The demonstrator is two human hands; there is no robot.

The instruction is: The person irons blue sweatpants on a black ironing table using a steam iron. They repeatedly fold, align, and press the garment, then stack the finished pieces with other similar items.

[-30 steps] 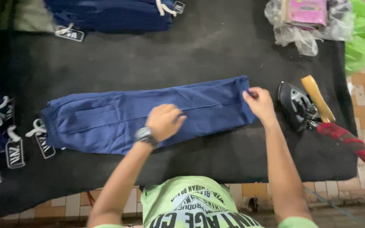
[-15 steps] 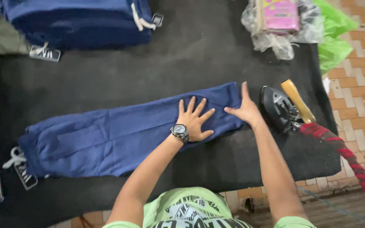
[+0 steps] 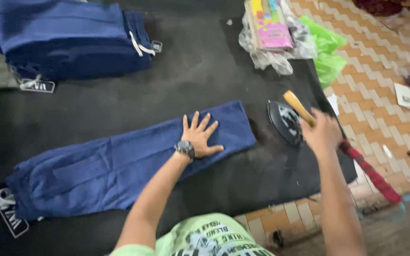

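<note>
A black padded bench (image 3: 119, 109) filled most of the view, set on a floor of orange and cream tiles (image 3: 371, 61) that showed along its right edge and near corner. A folded pair of blue trousers (image 3: 119, 166) lay along the near half of the bench, its long axis running from the left edge, where a drawstring and tag (image 3: 5, 208) hung, up toward the middle. The left hand (image 3: 199, 135) rested flat on the trousers' right end, fingers spread, a wristwatch (image 3: 184, 148) on its wrist. Just to the right of that end, apart from the cloth, a dark iron (image 3: 285, 121) stood near the bench's right edge, its wooden handle (image 3: 297, 106) slanting up and left. The right hand (image 3: 321, 132) was at the handle's lower end, blurred; whether its fingers had closed round the handle could not be told. The right hand was the nearer to the iron, and the trousers lay to the left of it. A red-wrapped cord (image 3: 368, 173) trailed off the near right corner. At the far left corner sat a stack of folded blue garments (image 3: 67, 40); at the far right edge, clear plastic bags holding a pink packet (image 3: 271, 33), and a green bag (image 3: 328, 52).
</note>
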